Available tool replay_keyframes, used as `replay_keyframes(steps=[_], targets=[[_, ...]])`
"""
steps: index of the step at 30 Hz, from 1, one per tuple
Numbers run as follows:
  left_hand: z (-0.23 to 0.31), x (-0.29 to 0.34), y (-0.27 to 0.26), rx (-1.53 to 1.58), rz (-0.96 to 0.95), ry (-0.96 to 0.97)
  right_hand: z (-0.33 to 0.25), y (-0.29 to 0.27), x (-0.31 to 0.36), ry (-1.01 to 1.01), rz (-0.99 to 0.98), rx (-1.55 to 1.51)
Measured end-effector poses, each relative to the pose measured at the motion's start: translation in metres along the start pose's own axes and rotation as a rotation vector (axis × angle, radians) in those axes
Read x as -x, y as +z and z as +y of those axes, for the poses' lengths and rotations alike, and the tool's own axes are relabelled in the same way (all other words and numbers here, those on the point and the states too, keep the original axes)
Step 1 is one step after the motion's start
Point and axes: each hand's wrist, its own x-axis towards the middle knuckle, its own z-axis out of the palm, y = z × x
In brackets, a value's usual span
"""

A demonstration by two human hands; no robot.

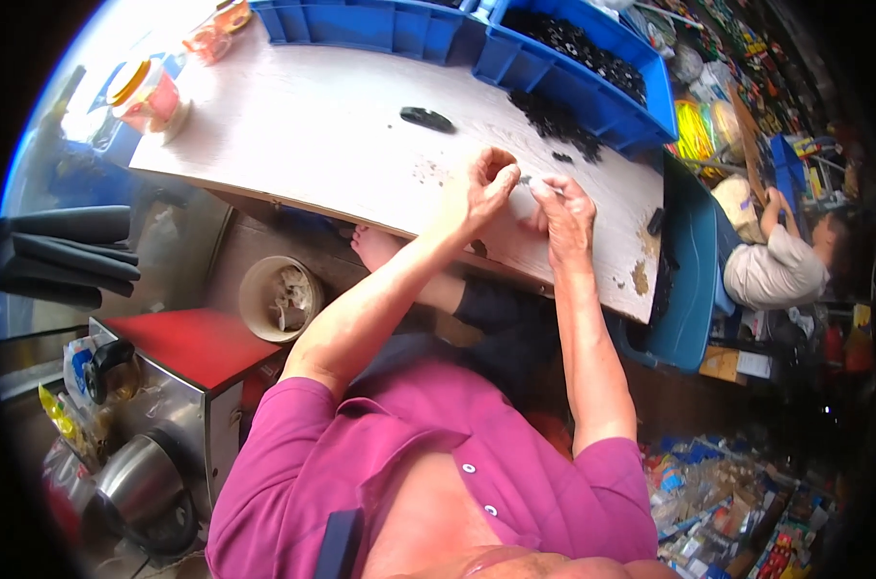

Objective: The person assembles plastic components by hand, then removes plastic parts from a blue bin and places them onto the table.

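Above the pale table (332, 125), my two hands meet fingertip to fingertip near its front edge. My left hand (484, 193) is closed, thumb against the curled fingers, pinching a small dark piece (524, 180) whose kind is too small to tell. My right hand (565, 217) is closed too, thumb and forefinger pressed together at the other side of that piece; whatever else lies in its fingers is hidden. Farther back lies a black oblong object (426, 119). A heap of small black parts (559, 125) spreads beyond my hands.
Blue crates (361, 31) line the far edge; the right one holds black parts (578, 43). An orange-lidded jar (147, 96) stands at far left. A bucket (255, 299) is below the table, beside a red-topped cabinet (187, 343). At right are a teal bin (691, 289) and another person (776, 265).
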Motion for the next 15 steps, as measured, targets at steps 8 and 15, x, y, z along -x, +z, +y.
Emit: replay_keyframes(steps=[8,15], targets=[[0.054,-0.026,-0.102,-1.637,0.343,0.561,-0.001,0.003,0.011,-0.012,-0.004,-0.168],[0.052,0.004,-0.057,-0.856,0.117,0.215,-0.015,0.015,0.016,0.002,0.022,-0.328]])
